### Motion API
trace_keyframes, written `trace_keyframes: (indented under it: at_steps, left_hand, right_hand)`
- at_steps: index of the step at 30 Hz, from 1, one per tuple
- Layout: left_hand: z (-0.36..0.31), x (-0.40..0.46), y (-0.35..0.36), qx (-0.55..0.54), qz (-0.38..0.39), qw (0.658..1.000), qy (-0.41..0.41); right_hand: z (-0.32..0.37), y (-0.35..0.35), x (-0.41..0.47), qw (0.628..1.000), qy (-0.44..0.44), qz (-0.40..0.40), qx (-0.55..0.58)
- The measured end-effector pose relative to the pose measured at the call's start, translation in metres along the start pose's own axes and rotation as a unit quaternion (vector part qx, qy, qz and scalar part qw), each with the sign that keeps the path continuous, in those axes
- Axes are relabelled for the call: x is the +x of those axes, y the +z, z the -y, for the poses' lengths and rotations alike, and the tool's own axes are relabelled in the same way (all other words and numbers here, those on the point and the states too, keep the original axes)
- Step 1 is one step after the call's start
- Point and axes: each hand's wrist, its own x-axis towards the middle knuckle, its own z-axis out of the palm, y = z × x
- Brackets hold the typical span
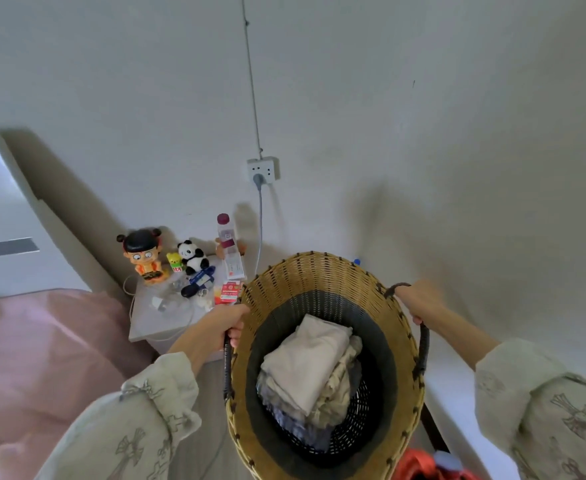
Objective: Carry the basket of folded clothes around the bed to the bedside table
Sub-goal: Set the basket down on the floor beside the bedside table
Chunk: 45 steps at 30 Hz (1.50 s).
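Note:
A tall woven basket [322,275], tan outside with a dark band inside, hangs in front of me and holds a stack of folded pale clothes [310,367]. My left hand [224,320] is shut on its dark left handle. My right hand [419,299] is shut on the dark right handle. The white bedside table [156,320] stands just left of the basket against the wall, its right part hidden behind the basket rim and my left arm. The bed with a pink cover [42,348] lies at the lower left.
On the table stand a cartoon figurine [144,254], a panda toy [192,256], a bottle [226,233], small packets and cables. A wall socket [263,169] with a plugged cable is above. A white ledge [454,386] runs along the right; something orange [423,465] lies below the basket.

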Motion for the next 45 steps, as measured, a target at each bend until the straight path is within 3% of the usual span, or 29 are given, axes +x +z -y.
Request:
trace_keyframes:
  at_steps: [9,18,34,45]
  left_hand:
    - [-0.086,0.149,0.042,-0.009,-0.029,0.999,-0.042]
    - [-0.129,0.275,0.079,-0.008,-0.057,0.992,-0.115]
    - [-0.105,0.504,0.096,0.047,-0.057,0.979,-0.191]
    - [-0.106,0.572,0.111,0.069,-0.071,0.976,-0.196]
  right_hand:
    - [0.038,0.021,0.180,0.999,0.035,0.039,0.010]
    - [0.049,0.056,0.322,0.993,0.087,0.084,-0.002]
    - [0.006,0.189,0.488,0.977,0.172,0.122,-0.012]
    - [-0.012,0.234,0.536,0.981,0.152,0.108,-0.047]
